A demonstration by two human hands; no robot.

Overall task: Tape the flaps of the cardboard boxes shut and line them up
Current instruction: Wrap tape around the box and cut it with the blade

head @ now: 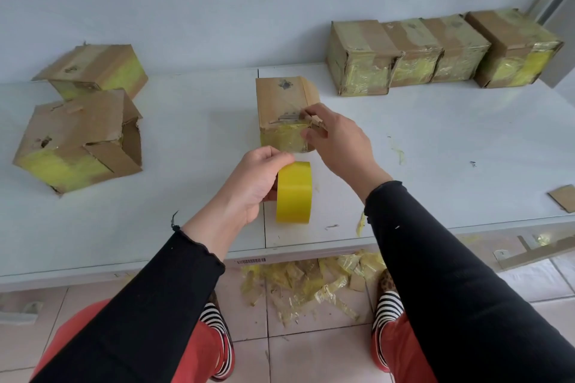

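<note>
Cardboard, light and stiff: the box (286, 112) sits mid-frame on the table (435, 146), and my right hand (336, 140) pinches the thin, sticky tape end against its front top edge. Left hand (258, 180) grips the yellow tape roll (294, 193) just below; hold the flap near its edge or it slides.

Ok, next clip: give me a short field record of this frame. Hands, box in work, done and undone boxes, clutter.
left hand: grips tape roll
right hand: pinches tape at middle box, front top edge
taped row: four boxes, back right, side by side
open boxes: two, left, flaps loose
table: white, tape scraps, cardboard piece at right edge
floor: pile of tape scraps under table edge
</note>
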